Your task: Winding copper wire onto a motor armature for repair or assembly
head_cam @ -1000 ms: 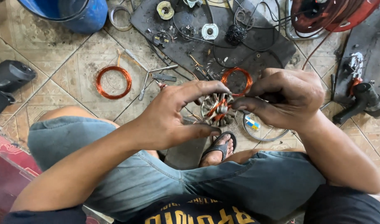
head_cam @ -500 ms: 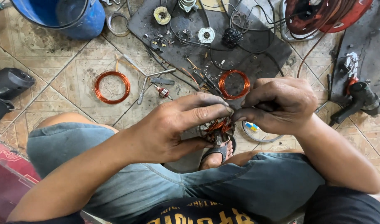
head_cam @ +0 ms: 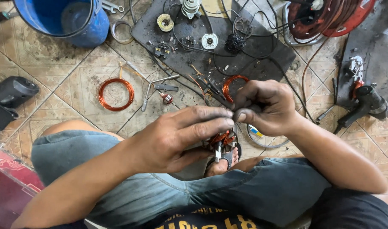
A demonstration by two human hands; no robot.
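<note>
Gripping a copper-wound stator [head_cam: 221, 142], the left hand [head_cam: 177, 138] clamps it from nine o'clock; the right hand [head_cam: 266, 106] pinches together at its twelve o'clock edge, above a copper wire coil [head_cam: 116, 94] on the floor.

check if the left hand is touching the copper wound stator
Touching. The head view shows the left hand with its fingers laid over the copper wound stator, thumb underneath, no gap between them.

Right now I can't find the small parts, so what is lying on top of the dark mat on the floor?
On the dark mat lie a copper wire coil, round metal parts, and black cables. The right hand covers its near edge.
</note>
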